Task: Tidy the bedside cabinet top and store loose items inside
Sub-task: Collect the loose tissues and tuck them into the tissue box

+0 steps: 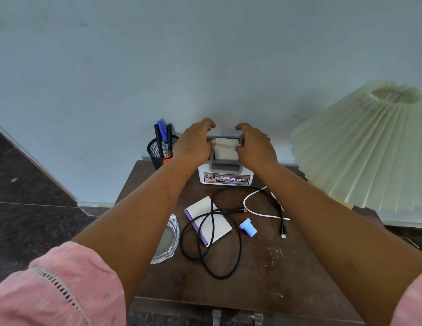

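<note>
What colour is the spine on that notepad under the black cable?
Purple; the notepad has a white cover. It shows clearly in the head view.

Cabinet top (264, 267): we see dark, scuffed matt wood.
Tissue box (225, 176): glossy white plastic.
Pen cup (158, 149), left of tissue box: black wire mesh.
Dish (170, 238): clear glass.
Lampshade (370, 147): pleated cloth.

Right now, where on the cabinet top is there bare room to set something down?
Free: the near right of the cabinet top, between the black cable and the front edge. Crowded: the middle, with notepad, blue cap and white cable; the glass dish fills the left edge.
</note>
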### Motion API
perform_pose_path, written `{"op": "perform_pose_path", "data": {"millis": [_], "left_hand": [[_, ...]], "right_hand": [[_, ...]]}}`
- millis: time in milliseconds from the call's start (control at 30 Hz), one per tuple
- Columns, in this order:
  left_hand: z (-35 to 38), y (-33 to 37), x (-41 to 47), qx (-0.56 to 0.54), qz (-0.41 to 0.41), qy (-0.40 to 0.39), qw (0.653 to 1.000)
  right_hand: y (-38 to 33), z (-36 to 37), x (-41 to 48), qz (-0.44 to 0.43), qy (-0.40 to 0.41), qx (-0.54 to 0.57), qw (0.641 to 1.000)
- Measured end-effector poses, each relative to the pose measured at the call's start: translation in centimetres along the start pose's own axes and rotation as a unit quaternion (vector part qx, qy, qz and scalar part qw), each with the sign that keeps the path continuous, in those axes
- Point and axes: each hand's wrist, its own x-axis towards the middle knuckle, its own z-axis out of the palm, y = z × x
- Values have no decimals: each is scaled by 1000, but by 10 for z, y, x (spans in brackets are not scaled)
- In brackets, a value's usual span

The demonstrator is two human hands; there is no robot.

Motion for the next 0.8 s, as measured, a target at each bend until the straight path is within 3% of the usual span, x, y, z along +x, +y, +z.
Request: {"op": "perform_pose_path", "data": {"millis": [200,433,633,800], "left_hand": [[-3,5,-3,-19,-20,3,1000],[11,2,-1,-52,-24,27,998],[13,-2,-6,-127,-39,56,989],[7,6,-14,-202,-91,57,974]], "right_hand": [[2,-7,12,13,-8,78,997],[3,-7,25,-65,-104,-19,992],[5,1,24,-83,-32,-24,996],[1,-1,16,-72,-21,9,997]]}}
